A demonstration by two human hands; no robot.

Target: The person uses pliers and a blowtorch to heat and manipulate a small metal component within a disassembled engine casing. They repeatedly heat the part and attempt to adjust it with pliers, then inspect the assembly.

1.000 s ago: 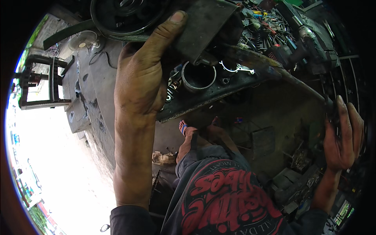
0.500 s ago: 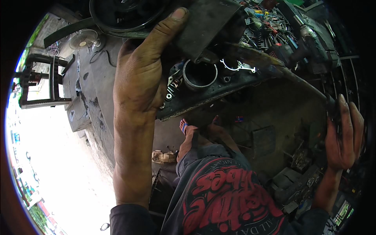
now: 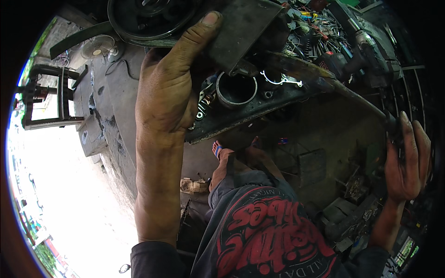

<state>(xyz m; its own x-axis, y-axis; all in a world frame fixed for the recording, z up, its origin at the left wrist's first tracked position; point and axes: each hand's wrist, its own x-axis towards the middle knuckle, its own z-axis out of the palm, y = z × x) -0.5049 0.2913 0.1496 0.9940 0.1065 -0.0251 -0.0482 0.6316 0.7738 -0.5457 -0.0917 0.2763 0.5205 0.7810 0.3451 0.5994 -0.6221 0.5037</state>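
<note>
My left hand (image 3: 171,88) grips a dark metal assembly at the top of the view. Its thumb lies along a flat-faced dark block (image 3: 245,30), and its other fingers are mostly hidden behind. A round black wheel-like part (image 3: 153,21) sits left of the thumb, with a flat dark strip (image 3: 81,39) sticking out leftward. From beside the block, a long worn bar (image 3: 350,91) slants down to the right. At that bar's dark far end is my right hand (image 3: 408,160), its fingers fairly straight and close together against it.
Below the assembly, a dark bench (image 3: 259,111) holds a metal cylinder sleeve (image 3: 237,90), a thin shiny gasket-like plate (image 3: 282,79) and small metal parts (image 3: 201,109). A power drill (image 3: 368,53) lies among wires and tools at upper right. A fan (image 3: 98,47) stands at left.
The wheel-like part and strip have shifted very slightly. Both hands keep nearly the same place and hold.
</note>
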